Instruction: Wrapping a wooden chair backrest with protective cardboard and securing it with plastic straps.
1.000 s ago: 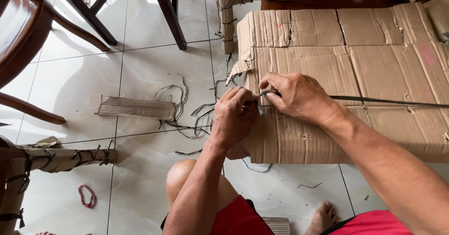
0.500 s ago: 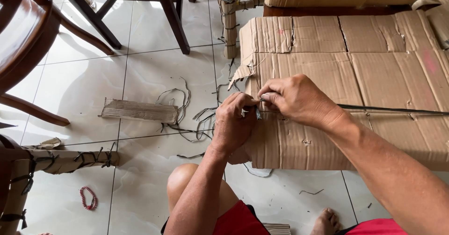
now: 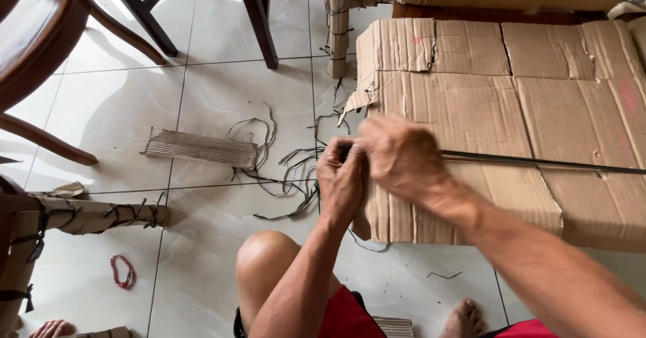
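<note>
A large object wrapped in brown corrugated cardboard (image 3: 511, 116) lies on the tiled floor in front of me. A dark plastic strap (image 3: 538, 162) runs across its top from the right edge to its left end. My left hand (image 3: 341, 180) and my right hand (image 3: 397, 156) meet at that left end, both with fingers closed around the strap's end. The exact grip point is hidden between the two hands. My knees and red shorts show below.
A small piece of corrugated cardboard (image 3: 200, 148) and several cut dark strap scraps (image 3: 289, 170) lie on the white tiles. Dark wooden chair legs (image 3: 256, 18) stand at the back, a cardboard-wrapped leg (image 3: 94, 213) at left, a red bead bracelet (image 3: 122, 271) nearby.
Both hands stayed together at the strap's end on the cardboard's left edge; the right hand has rolled over the left, covering the strap end. The view shifted slightly.
</note>
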